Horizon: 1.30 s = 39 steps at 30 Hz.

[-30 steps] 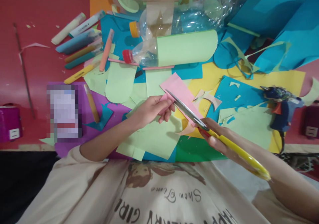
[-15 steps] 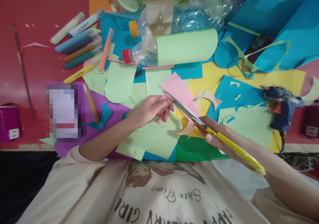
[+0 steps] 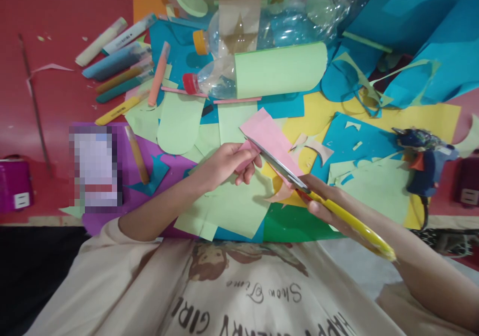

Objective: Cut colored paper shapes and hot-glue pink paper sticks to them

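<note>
Between both hands is a piece of pink paper (image 3: pixel 267 134). My left hand (image 3: pixel 235 162) pinches its near left edge between thumb and fingers. My right hand (image 3: pixel 322 196) is closed around a pair of scissors (image 3: pixel 348 216) with yellow handles. Their metal blades lie along the pink paper, pointing up and left, with the tips close to my left thumb. Part of the handles is hidden by my right fingers. Beneath my hands are light green paper sheets (image 3: pixel 224 209). Pink paper scraps (image 3: pixel 314 148) lie just right of the blades.
A clear bottle with a red cap and green paper wrap (image 3: pixel 280 72) lies beyond my hands. Several markers (image 3: pixel 116 64) are at the left, above a phone (image 3: pixel 95 166). A blue glue gun (image 3: pixel 426 171) rests at the right, near blue paper (image 3: pixel 359 139).
Almost nothing differs. The scissors' handle end has shifted very slightly left, while my left hand and the pink paper stay in place.
</note>
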Each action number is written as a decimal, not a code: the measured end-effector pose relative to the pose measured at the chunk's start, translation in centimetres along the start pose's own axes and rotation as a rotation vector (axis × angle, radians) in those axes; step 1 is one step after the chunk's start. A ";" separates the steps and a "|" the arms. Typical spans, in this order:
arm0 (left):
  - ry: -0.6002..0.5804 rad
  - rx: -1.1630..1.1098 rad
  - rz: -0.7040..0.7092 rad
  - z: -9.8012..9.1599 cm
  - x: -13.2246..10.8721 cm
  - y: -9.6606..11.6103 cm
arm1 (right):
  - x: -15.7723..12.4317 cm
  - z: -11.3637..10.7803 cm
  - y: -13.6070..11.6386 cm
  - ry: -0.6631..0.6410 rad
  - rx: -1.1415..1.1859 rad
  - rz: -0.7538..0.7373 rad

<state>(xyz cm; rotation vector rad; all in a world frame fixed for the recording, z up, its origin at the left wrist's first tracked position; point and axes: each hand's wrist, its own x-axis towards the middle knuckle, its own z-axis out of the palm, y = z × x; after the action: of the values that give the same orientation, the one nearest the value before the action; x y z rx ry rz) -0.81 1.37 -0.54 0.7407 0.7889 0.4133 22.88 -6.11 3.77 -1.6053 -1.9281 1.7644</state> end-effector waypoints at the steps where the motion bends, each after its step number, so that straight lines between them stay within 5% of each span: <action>1: 0.001 -0.004 -0.010 0.0 0.0 0.0 | 0.0 0.0 0.1 -0.018 0.010 0.008; 39: -0.073 -0.004 -0.006 -0.4 0.1 0.0 | 0.3 0.7 2.1 0.083 -0.010 -0.074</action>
<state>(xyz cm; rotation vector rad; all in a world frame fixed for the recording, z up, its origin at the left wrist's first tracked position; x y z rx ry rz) -1.06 1.58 -0.74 0.7457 0.7216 0.3799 23.61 -6.84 1.81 -1.5620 -1.9356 1.6365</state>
